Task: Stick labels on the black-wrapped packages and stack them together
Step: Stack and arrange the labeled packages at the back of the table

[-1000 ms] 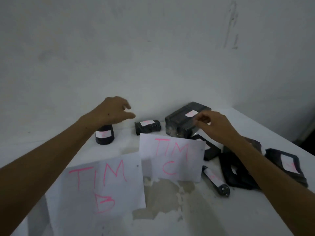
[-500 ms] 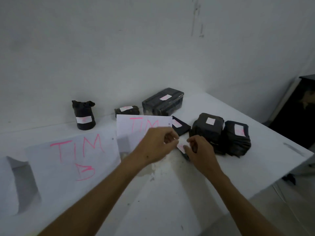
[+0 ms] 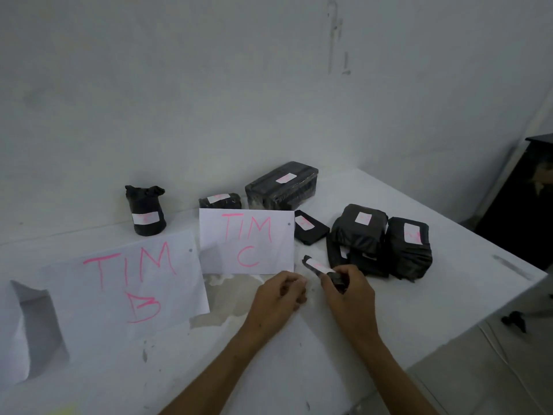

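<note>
Plastic wrap looks slick and soft on the thin black tube point(image 3: 324, 272) we pinch at its near end in our right hand point(image 3: 348, 290) just above the table point(image 3: 449, 295), likely light, while our left hand point(image 3: 279, 295) curls beside it, contents unclear.

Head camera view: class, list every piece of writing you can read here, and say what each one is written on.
"TIM B": pink marker on the left white paper sheet.
"TIM C": pink marker on the right white paper sheet.
Small white labels on the black-wrapped packages, e.g. the large black box: pink marks, too blurred to read.
</note>
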